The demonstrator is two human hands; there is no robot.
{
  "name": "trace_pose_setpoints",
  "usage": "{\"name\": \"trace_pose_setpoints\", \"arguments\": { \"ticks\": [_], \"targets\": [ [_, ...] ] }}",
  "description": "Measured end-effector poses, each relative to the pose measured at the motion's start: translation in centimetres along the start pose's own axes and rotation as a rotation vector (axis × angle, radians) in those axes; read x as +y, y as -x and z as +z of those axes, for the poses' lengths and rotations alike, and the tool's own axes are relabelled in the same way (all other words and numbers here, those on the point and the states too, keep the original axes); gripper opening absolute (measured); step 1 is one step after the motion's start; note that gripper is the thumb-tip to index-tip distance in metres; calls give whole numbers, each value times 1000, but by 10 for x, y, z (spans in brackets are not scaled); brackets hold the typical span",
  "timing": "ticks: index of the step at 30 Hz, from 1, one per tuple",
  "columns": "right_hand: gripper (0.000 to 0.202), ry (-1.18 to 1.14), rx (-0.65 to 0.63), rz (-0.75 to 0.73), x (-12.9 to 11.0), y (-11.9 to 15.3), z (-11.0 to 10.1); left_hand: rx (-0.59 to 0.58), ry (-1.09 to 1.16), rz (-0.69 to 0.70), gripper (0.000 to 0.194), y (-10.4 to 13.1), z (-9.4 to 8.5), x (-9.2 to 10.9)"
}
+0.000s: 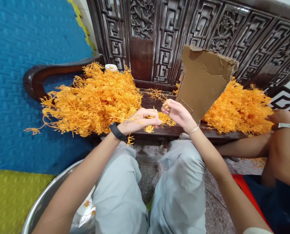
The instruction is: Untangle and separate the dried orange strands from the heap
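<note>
Over the edge of the dark wooden bench, my left hand (141, 120), with a black wristband, has its fingers closed on an orange branching strand piece (149, 128); thin strands lie across the hand and dangle below it. Just to its right, my right hand (176, 112) pinches a small orange bit (167, 104) between its fingertips. The two hands are close but apart. A large heap of orange strand pieces (98, 100) lies left of my left hand. Loose orange bits (157, 94) are scattered on the bench behind the hands.
A brown cardboard piece (203, 81) stands upright right of my right hand. Beyond it is another orange heap (237, 107), with a person's hand (283, 117) beside it. A metal basin (44, 191) is at lower left. A carved wooden backrest (141, 58) rises behind.
</note>
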State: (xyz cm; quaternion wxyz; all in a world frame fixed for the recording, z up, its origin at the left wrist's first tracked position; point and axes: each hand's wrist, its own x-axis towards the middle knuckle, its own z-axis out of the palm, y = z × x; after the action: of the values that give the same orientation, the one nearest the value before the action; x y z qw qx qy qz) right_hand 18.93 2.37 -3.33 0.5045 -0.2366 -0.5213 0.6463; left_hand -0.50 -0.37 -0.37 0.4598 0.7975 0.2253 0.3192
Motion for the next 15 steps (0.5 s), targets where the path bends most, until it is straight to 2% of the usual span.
{"name": "trace_pose_setpoints", "arguments": {
  "ticks": [2,5,6,10,15],
  "targets": [
    [17,189,139,54,8,-7,-20,2,-113,-25,23,-4,1,-4],
    [13,718,352,149,27,-15,-50,52,-155,-23,24,-8,0,-12],
    [12,815,384,171,34,-17,-60,70,-168,-16,25,-9,0,-15],
    [11,1075,403,210,56,-22,-88,120,-230,-13,28,-10,-4,-23],
    [11,1349,301,257,70,-27,-101,147,-220,-86,29,-11,-8,-31]
  ]
}}
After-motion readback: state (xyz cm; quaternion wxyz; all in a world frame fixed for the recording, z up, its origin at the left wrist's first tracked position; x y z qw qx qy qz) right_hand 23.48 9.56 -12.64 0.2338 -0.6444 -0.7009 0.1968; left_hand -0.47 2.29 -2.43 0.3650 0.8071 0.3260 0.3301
